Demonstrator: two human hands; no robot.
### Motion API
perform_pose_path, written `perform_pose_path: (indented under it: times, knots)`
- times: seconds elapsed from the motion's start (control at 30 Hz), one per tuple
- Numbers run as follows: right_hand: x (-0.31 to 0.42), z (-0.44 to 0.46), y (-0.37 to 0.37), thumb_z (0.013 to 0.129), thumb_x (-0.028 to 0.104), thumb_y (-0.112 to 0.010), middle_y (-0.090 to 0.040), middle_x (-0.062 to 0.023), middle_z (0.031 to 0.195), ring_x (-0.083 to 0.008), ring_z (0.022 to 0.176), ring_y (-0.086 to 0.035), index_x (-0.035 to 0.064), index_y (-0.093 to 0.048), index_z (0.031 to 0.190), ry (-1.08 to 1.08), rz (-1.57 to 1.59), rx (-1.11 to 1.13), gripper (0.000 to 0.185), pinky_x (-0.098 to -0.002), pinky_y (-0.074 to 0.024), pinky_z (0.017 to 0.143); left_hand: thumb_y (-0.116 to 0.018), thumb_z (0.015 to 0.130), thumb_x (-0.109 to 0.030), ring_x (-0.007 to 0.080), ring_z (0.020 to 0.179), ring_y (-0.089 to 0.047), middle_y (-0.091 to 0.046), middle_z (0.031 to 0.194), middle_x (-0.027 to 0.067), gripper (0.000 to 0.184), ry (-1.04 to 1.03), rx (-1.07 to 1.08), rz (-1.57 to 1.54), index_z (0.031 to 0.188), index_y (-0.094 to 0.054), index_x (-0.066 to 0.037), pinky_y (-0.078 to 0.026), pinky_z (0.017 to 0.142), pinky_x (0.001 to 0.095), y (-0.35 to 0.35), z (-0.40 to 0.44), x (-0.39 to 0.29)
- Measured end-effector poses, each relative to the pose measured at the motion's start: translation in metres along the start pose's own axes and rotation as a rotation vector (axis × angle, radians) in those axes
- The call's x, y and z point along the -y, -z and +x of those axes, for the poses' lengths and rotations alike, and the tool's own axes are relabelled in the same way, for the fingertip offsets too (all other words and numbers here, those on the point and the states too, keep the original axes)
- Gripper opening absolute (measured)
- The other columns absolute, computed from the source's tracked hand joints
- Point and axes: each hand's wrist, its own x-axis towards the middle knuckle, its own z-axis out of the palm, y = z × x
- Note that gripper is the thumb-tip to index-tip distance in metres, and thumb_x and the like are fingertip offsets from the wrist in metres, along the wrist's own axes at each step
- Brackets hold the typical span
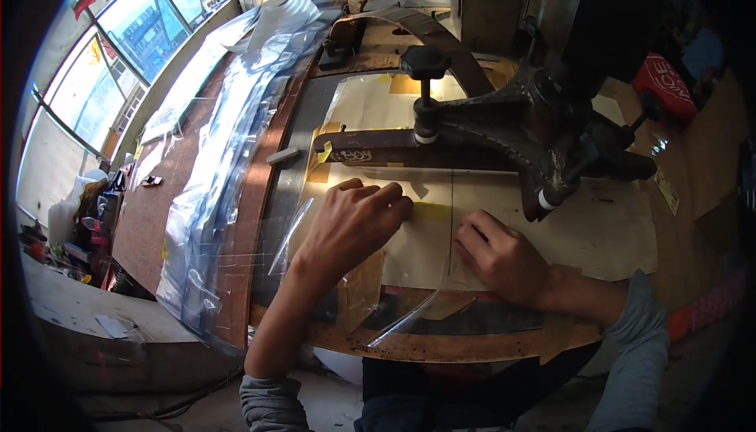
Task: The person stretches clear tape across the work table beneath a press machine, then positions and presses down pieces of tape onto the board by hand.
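My left hand (358,215) rests over the cream sheet (583,235) on the work surface, its fingers curled down and closed; what they hold is hidden. To its right, my right hand (500,255) lies on the same sheet, also with fingers curled in, their tips out of sight. Clear plastic film (402,320) spreads under and around both hands, with shiny edges. A yellow strip (431,211) shows between the hands. Just beyond them stands a dark metal machine arm (488,117) with black knobs, above a dark bar (370,148) with writing on it.
Long folded clear plastic sheets (228,140) lie on the brown board at the left. A small grey block (283,155) sits near the bar's left end. A red item (665,85) is at the right. Windows (150,22) line the upper left.
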Motion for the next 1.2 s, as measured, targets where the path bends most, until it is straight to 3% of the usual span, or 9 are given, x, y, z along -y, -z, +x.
perform_pose_path:
  times: [0.43, 0.53, 0.63, 0.73, 1.03, 1.2]
  knots:
    - [0.0015, 0.0005, 0.0006, 0.071, -0.004, -0.056, -0.05, -0.014, 0.09, -0.0254, 0.082, -0.06, -0.0049, -0.054, 0.088, 0.008, -0.028, -0.006, 0.017, -0.0313, -0.0547, 0.071, -0.063, 0.072, -0.009, 0.02, 0.063, -0.064, -0.062, 0.08, 0.0011, 0.016, 0.057, 0.038, -0.075, 0.088, -0.062, -0.011, -0.05, 0.056, 0.0316, 0.0038, -0.0029, 0.0042]
    - [-0.0001, 0.001, -0.0014, 0.077, 0.001, -0.064, -0.053, -0.0128, 0.088, -0.0269, 0.073, -0.062, -0.0025, -0.055, 0.085, 0.03, -0.036, -0.069, 0.012, -0.0334, -0.0555, 0.061, -0.063, 0.072, -0.009, 0.0185, 0.065, -0.065, -0.064, 0.085, -0.0004, 0.018, -0.008, 0.035, 0.01, 0.09, -0.063, -0.013, -0.05, 0.055, 0.0305, 0.0019, -0.0041, 0.0035]
    - [-0.0007, 0.0, -0.0031, 0.077, 0.001, -0.064, -0.052, -0.0128, 0.088, -0.0266, 0.073, -0.062, -0.0025, -0.055, 0.085, 0.029, -0.044, -0.065, 0.012, -0.0333, -0.0554, 0.061, -0.063, 0.072, -0.009, 0.016, 0.064, -0.065, -0.063, 0.086, -0.0019, 0.017, -0.016, 0.028, 0.086, 0.089, -0.062, -0.013, -0.05, 0.055, 0.0296, 0.0017, -0.0036, -0.0015]
    - [0.0002, -0.0005, -0.0003, 0.071, -0.003, -0.056, -0.05, -0.0133, 0.09, -0.0245, 0.082, -0.06, -0.0043, -0.054, 0.087, 0.019, -0.042, 0.008, 0.017, -0.0305, -0.0543, 0.071, -0.064, 0.071, -0.01, 0.0133, 0.066, -0.064, -0.061, 0.086, -0.0029, 0.017, -0.033, 0.009, 0.125, 0.087, -0.062, -0.013, -0.05, 0.055, 0.0281, -0.0012, -0.0049, -0.0029]
    - [0.0005, -0.0005, -0.0009, 0.072, -0.003, -0.056, -0.05, -0.0135, 0.089, -0.0247, 0.082, -0.06, -0.0044, -0.054, 0.087, 0.017, -0.043, -0.011, 0.015, -0.0307, -0.0543, 0.071, -0.065, 0.071, -0.012, 0.0123, 0.071, -0.064, -0.06, 0.085, -0.0029, 0.016, -0.059, -0.038, 0.153, 0.086, -0.061, -0.013, -0.05, 0.058, 0.0275, -0.0042, -0.0007, -0.0032]
    - [-0.0022, 0.0002, -0.0026, 0.076, 0.001, -0.065, -0.053, -0.0134, 0.089, -0.0261, 0.073, -0.062, -0.003, -0.056, 0.087, 0.046, -0.037, -0.059, 0.014, -0.0327, -0.0554, 0.062, -0.065, 0.071, -0.01, 0.0147, 0.071, -0.064, -0.061, 0.085, -0.0016, 0.016, -0.009, 0.036, -0.022, 0.087, -0.062, -0.012, -0.05, 0.058, 0.0289, 0.0046, -0.003, 0.005]
